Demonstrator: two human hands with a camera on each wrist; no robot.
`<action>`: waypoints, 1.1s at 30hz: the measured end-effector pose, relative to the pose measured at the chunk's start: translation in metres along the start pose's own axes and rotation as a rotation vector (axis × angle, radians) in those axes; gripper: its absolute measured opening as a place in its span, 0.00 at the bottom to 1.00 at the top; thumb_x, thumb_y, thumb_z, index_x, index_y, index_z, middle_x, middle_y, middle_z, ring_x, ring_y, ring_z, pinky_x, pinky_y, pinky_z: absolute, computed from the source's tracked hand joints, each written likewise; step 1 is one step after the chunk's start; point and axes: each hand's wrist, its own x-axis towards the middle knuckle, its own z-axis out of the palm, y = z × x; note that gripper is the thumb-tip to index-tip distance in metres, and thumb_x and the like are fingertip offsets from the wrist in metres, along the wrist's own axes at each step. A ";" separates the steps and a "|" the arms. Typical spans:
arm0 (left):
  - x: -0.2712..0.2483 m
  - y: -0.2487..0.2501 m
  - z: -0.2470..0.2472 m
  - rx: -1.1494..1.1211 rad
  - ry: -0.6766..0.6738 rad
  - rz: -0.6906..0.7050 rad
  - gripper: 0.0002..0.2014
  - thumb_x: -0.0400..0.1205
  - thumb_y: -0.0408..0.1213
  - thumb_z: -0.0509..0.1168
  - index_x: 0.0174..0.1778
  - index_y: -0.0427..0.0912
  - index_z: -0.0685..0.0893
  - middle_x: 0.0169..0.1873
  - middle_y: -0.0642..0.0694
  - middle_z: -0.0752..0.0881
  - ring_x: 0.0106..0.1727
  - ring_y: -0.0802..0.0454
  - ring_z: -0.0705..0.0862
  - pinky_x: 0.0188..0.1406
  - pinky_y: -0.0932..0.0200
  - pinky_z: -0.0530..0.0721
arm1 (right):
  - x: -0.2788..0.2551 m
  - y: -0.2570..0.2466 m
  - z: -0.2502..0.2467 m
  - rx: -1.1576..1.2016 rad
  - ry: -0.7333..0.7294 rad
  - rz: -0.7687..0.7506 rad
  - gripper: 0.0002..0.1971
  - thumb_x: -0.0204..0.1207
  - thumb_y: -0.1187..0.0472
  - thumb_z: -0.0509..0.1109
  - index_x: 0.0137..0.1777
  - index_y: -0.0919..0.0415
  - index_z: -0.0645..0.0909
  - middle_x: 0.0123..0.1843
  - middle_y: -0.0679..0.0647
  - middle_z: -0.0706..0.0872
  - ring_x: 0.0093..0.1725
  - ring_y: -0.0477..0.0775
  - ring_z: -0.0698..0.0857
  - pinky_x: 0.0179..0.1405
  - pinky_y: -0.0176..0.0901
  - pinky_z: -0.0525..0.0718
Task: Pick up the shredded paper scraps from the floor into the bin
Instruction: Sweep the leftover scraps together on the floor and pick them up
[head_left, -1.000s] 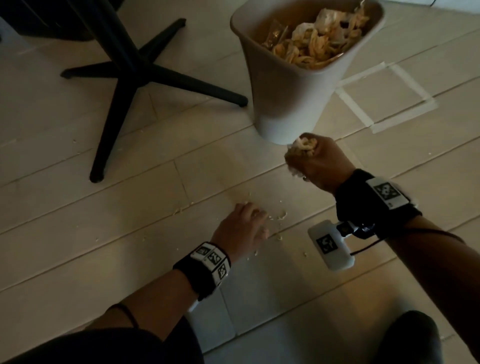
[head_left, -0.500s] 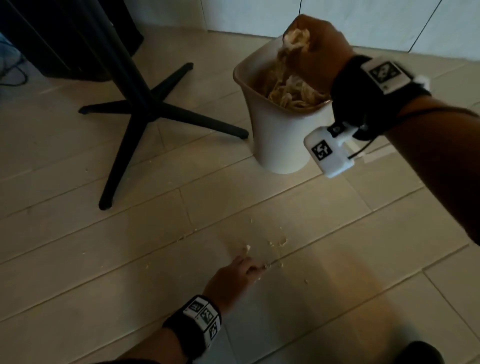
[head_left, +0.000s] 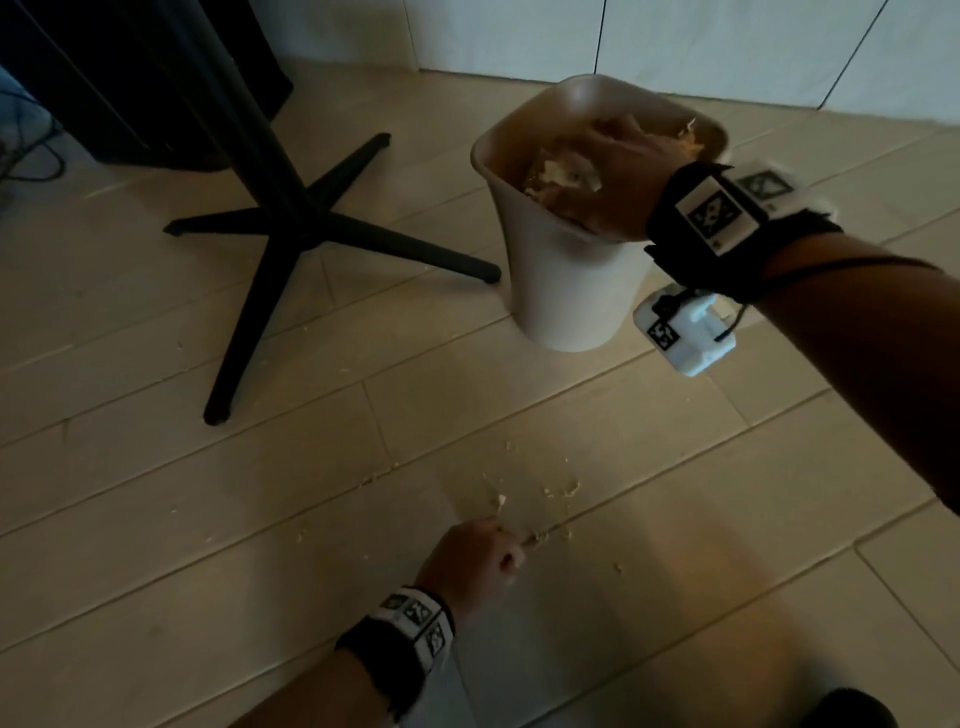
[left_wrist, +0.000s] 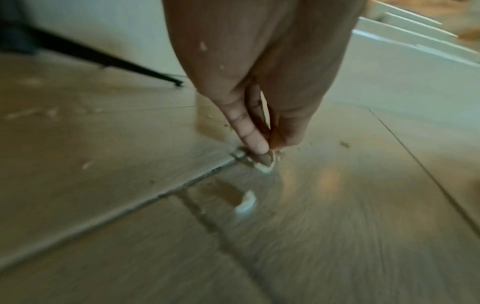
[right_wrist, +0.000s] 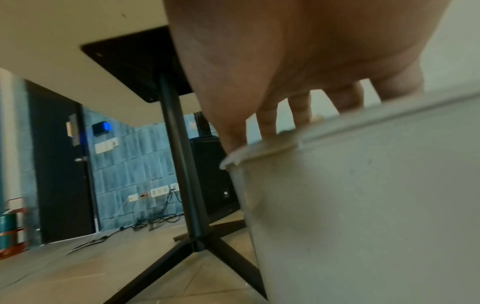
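The white bin stands on the pale plank floor, filled with shredded paper. My right hand hovers over its mouth with the fingers spread and straight; in the right wrist view these fingers dip just behind the bin rim. Low on the floor, my left hand pinches a small white scrap between thumb and fingertips. Loose scraps lie just beyond it, and another piece lies nearby.
A black table pedestal with cross feet stands left of the bin, one foot ending close to it. White wall panels rise behind. Cables and a dark speaker sit far back. Tiny crumbs dot the floor planks.
My right hand rose from the floor with a clump of scraps to above the bin and spread its fingers. My left hand stayed low, closing its fingertips on a scrap.
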 end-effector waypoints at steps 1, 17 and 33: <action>0.002 0.001 -0.006 -0.092 0.016 -0.090 0.05 0.72 0.35 0.71 0.39 0.46 0.92 0.39 0.46 0.90 0.40 0.48 0.87 0.41 0.59 0.84 | -0.009 0.000 -0.003 0.016 0.019 -0.013 0.33 0.78 0.35 0.60 0.81 0.38 0.56 0.85 0.55 0.57 0.80 0.70 0.62 0.76 0.73 0.60; 0.149 0.123 -0.289 -0.446 0.799 0.260 0.07 0.77 0.41 0.73 0.47 0.44 0.93 0.40 0.55 0.92 0.43 0.64 0.90 0.49 0.59 0.90 | -0.124 0.027 0.034 0.522 0.591 -0.129 0.15 0.81 0.62 0.64 0.67 0.61 0.80 0.66 0.59 0.81 0.64 0.55 0.81 0.62 0.28 0.70; 0.151 0.096 -0.283 -0.160 0.625 0.238 0.18 0.80 0.32 0.70 0.66 0.48 0.85 0.60 0.56 0.87 0.59 0.67 0.84 0.54 0.79 0.81 | -0.155 0.048 0.167 0.388 -0.189 0.105 0.20 0.85 0.54 0.58 0.76 0.52 0.72 0.76 0.55 0.72 0.72 0.58 0.75 0.71 0.50 0.73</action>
